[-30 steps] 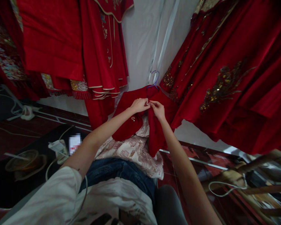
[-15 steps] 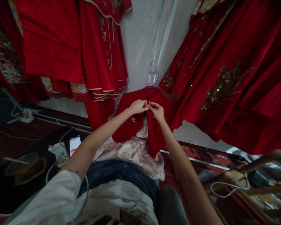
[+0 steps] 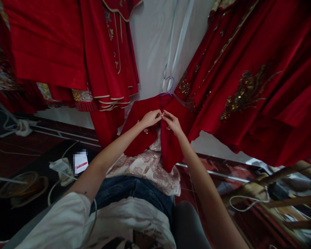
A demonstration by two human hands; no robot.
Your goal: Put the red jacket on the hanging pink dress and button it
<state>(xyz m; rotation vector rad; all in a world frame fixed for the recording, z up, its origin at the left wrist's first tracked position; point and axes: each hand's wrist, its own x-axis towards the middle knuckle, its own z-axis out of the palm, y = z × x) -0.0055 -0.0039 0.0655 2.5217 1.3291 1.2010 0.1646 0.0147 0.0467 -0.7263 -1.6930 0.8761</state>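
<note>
A short red jacket hangs on a purple hanger in front of my lap. My left hand is closed in a pinch on one front edge of the jacket near the collar. Facing it, my right hand pinches the other edge, with a small sparkly button at its fingertips. The fingers of both hands nearly meet. Flower-shaped bead ornaments sit on the jacket front. Below it, pale pink patterned fabric with a floral sheen spreads over my lap.
Long red garments with gold trim hang at the left, and a red gown with gold sequins hangs at the right. On a dark surface at the left stand a clear bowl and a white device with cords. A wooden frame stands lower right.
The view has shifted slightly, so most things sit a little further left and up. Both hands keep their pinch at the jacket's front edges.
</note>
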